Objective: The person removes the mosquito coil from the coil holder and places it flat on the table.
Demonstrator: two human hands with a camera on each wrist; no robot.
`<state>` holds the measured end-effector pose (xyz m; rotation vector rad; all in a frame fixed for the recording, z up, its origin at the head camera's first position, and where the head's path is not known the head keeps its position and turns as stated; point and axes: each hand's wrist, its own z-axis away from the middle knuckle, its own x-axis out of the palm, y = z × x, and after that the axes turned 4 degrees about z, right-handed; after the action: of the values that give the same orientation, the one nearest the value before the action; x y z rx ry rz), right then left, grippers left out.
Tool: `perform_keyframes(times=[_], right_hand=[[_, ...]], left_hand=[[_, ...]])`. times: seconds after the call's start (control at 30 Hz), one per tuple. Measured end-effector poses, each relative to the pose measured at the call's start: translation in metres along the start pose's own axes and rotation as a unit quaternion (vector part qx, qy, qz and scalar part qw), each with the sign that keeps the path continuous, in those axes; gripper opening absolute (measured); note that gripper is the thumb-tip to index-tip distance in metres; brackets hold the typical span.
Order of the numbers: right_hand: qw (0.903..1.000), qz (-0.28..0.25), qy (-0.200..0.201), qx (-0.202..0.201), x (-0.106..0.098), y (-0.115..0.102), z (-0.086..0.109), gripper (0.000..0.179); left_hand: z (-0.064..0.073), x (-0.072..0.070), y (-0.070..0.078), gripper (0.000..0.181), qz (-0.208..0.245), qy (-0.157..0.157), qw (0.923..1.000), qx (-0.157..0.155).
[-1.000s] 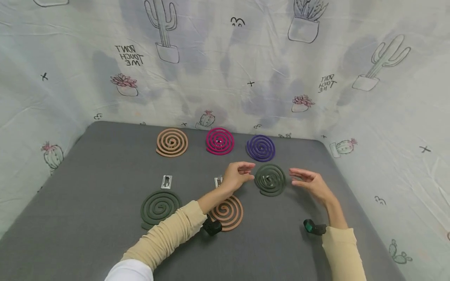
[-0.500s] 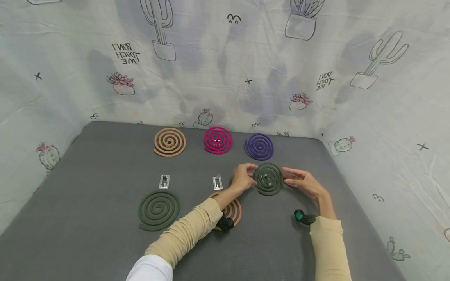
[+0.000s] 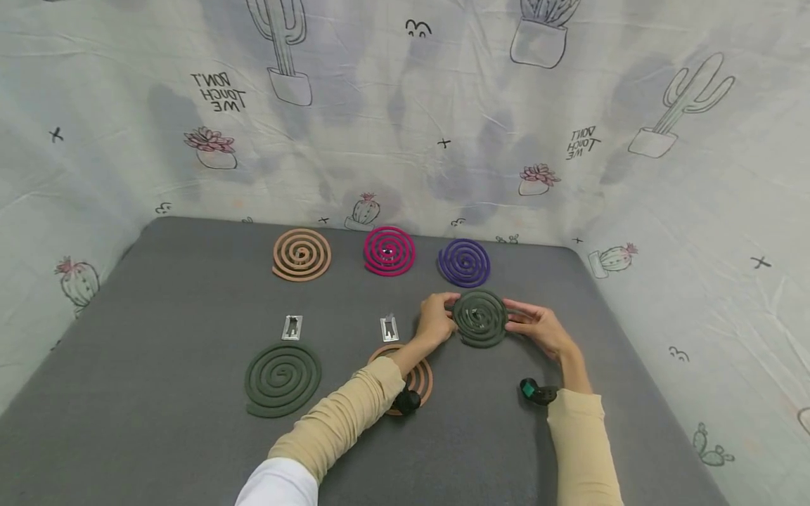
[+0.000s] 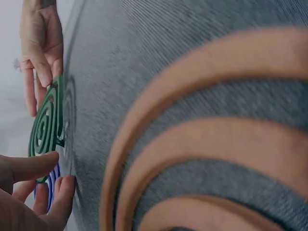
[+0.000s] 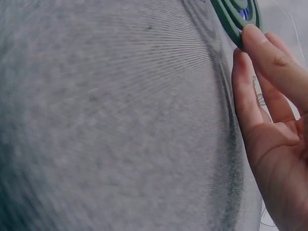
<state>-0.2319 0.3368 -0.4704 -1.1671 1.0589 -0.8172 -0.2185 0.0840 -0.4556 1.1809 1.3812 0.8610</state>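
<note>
A dark green mosquito coil (image 3: 489, 330) is held between both hands at the right of the grey table, with a bit of metal stand showing at its centre. My left hand (image 3: 435, 320) pinches its left edge between thumb and fingers. At the opposite edge, my right hand (image 3: 543, 330) pinches the rim, thumb on top in the right wrist view. In the left wrist view the green coil (image 4: 45, 127) is raised off the tabletop, its shadow below. Under my left forearm lies an orange coil (image 3: 427, 379), partly hidden.
Along the back lie an orange coil (image 3: 278, 256), a pink coil (image 3: 369, 256) and a purple coil (image 3: 484, 270). Two small metal stands (image 3: 292, 328) sit mid-table. Another green coil (image 3: 253, 379) lies front left. Cactus-print cloth (image 3: 405, 126) walls the table.
Both hands have closed in on the green coil from its two sides and taken hold of its edges. The coil has come up off the table.
</note>
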Motion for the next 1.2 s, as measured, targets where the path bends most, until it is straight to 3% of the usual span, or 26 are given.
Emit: perform_keyframes(times=[0.17, 0.47, 1.2], right_hand=[[0.9999, 0.003, 0.009, 0.007, 0.0020, 0.0003, -0.0015, 0.060], [0.9999, 0.005, -0.004, 0.011, -0.0002, -0.0013, -0.0024, 0.065], [0.9996, -0.024, 0.002, 0.011, -0.0035, -0.0076, -0.0019, 0.056]], left_hand=[[-0.0014, 0.0008, -0.0032, 0.055, -0.035, 0.006, 0.9993, 0.006], [-0.0056, 0.0003, -0.0048, 0.050, -0.023, 0.017, 0.9996, 0.006], [-0.0064, -0.0059, -0.0009, 0.047, 0.012, 0.001, 0.9999, 0.002]])
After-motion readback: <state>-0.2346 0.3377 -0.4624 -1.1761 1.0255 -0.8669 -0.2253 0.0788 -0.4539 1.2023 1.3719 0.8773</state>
